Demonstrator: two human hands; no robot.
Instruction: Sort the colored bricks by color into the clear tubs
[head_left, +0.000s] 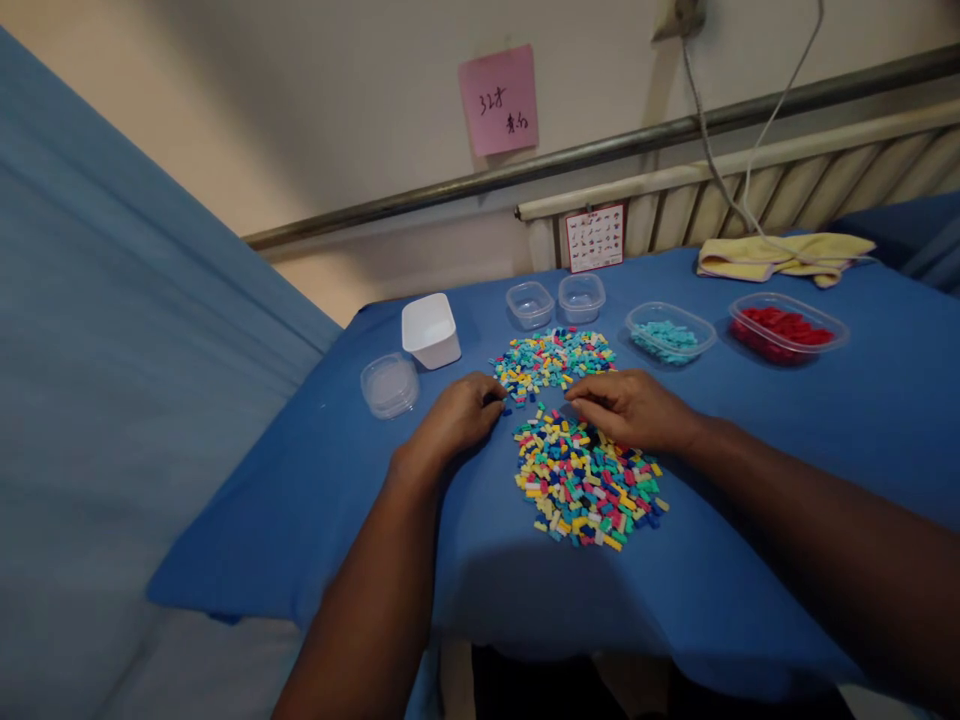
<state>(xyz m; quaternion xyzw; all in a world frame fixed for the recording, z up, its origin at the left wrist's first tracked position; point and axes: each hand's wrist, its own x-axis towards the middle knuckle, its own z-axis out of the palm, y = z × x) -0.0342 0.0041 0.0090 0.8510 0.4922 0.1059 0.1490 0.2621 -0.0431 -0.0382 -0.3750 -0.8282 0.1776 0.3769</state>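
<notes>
Two heaps of tiny multicoloured building bricks lie on the blue cloth, a far heap (555, 358) and a near heap (585, 490). My left hand (474, 408) rests at the left of the gap between them, fingers curled and thumb close to the index finger. A few dark blue bricks lie by its fingertips. Over the upper right edge of the near heap is my right hand (634, 405), its thumb and fingers drawn together in a pinch. Whatever either hand may hold is too small or hidden to make out.
Behind the heaps stand two clear tubs (530, 305), with a white container (431, 332) and clear lids (390, 387) to the left. Rightward are a tub of turquoise bricks (667, 338), a tub of red pieces (786, 330) and a yellow cloth (780, 256). A printed card (595, 238) leans on the radiator.
</notes>
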